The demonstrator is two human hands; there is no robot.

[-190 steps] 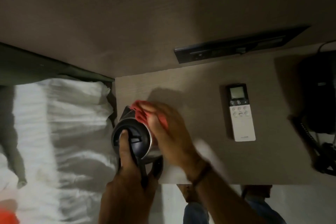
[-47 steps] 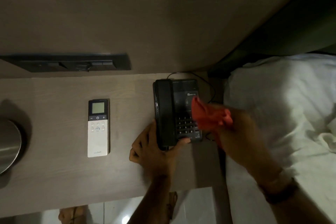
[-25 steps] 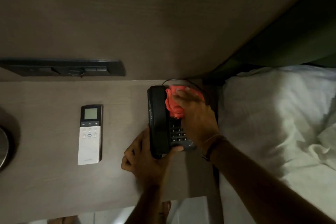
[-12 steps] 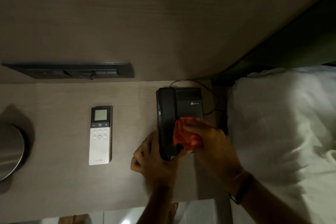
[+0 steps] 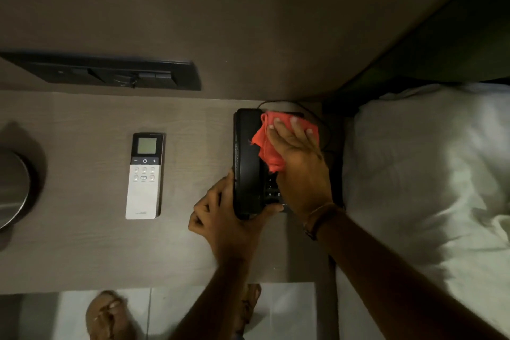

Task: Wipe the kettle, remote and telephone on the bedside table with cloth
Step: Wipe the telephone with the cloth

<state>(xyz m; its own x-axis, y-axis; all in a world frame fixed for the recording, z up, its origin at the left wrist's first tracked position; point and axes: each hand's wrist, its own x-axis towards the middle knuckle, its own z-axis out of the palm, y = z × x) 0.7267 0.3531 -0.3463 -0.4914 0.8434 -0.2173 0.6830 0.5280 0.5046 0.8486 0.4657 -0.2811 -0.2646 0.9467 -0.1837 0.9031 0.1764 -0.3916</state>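
— Beside the bed, at the desk's right end, sits the black telephone, its right side close to the desk edge and its far end near the wall.

— And the hands?

— Right hand lies flat on the telephone's far half, fingers spread, pressing the red cloth against it; that grip isn't closed round anything. Left hand has its grip clamped on the telephone's near end, thumb on the keypad side, fingers on the handset side.

— Where are the other things?

— Left of the telephone, well apart from it, lies the remote, lengthwise, screen toward the wall. Much farther left of the telephone the steel kettle is cut off by the frame.

— Any open room?

— Bare desk between remote and telephone, and a wide strip on the near side of the telephone up to the front edge. Beyond that edge, tiled floor. A dark switch panel sits on the wall, up and left of the telephone.
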